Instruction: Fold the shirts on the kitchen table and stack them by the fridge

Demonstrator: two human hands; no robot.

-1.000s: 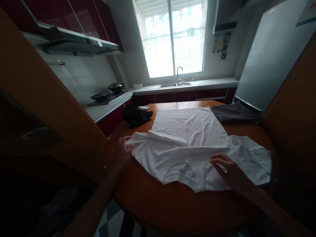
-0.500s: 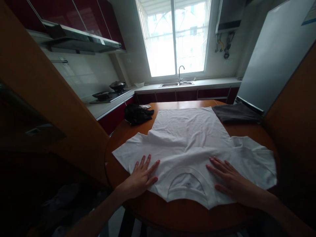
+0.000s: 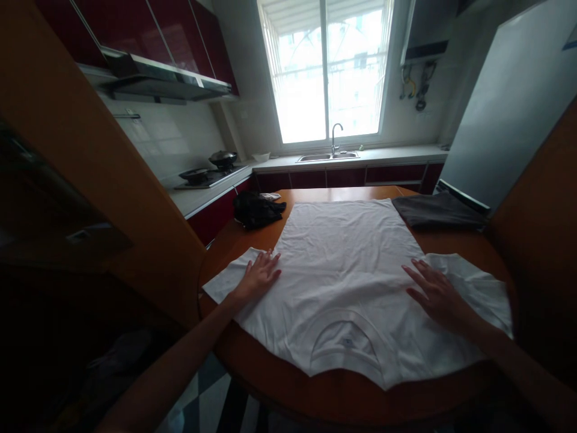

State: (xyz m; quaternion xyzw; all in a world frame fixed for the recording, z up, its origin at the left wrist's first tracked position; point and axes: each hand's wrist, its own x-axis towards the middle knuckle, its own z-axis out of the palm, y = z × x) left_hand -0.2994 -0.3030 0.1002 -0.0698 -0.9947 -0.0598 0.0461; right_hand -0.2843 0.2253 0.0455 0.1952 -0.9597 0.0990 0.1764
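Observation:
A white T-shirt (image 3: pixel 342 264) lies spread out on a round wooden table (image 3: pixel 288 391), its neckline toward me and its hem at the far side. Some wrinkles run across the chest. My left hand (image 3: pixel 259 275) rests with fingers stretched on the shirt, where the left-side sleeve joins the body. On the other side, my right hand (image 3: pixel 435 291) lies palm down near the right-side sleeve, its fingers apart. Neither hand grips the cloth.
Dark crumpled clothing (image 3: pixel 256 209) sits at the table's far left. A folded dark grey cloth (image 3: pixel 439 210) lies at the far right. Beyond are a counter with a sink (image 3: pixel 328 156), a stove with pans (image 3: pixel 223 159), and a fridge (image 3: pixel 500 114) on the right.
Both hands have slid away from me and outward over the shirt, from beside the neckline to near the sleeves. The view has shifted slightly.

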